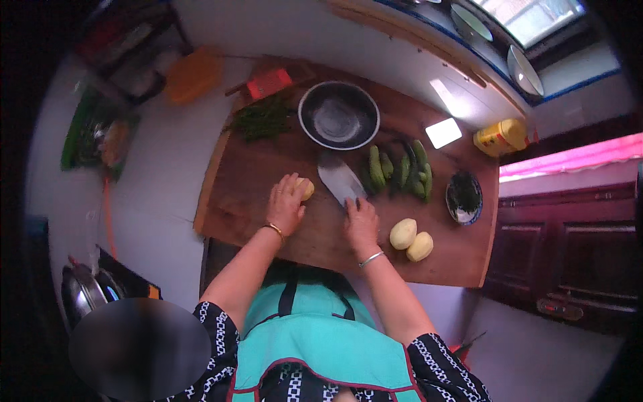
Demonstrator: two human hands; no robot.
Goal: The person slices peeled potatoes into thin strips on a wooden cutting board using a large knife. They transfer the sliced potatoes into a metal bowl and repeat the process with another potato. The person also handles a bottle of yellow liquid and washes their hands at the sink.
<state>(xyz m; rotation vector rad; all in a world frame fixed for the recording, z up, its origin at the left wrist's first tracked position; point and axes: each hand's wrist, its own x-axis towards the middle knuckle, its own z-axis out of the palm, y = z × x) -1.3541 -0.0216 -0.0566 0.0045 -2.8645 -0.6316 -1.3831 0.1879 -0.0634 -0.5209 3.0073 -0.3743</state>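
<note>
My left hand [287, 204] rests over a peeled potato [307, 189] on the wooden table, its fingers curved along the near side and covering part of it. In my right hand [362, 226] is the handle of a wide-bladed cleaver [340, 179], whose blade lies flat or nearly so and points away toward a dark metal basin [339, 119]. A gap separates the blade from the potato. To the right of my right hand sit two more peeled potatoes, one pale yellow potato [403, 234] touching a second potato [420, 247].
Several green cucumbers [377, 167] lie right of the blade. Leafy greens [261, 119] and a red grater-like board [269, 83] are at the far left. A bowl of dark greens [464, 198], a white rectangular object [443, 133] and a yellow container [502, 137] stand on the right.
</note>
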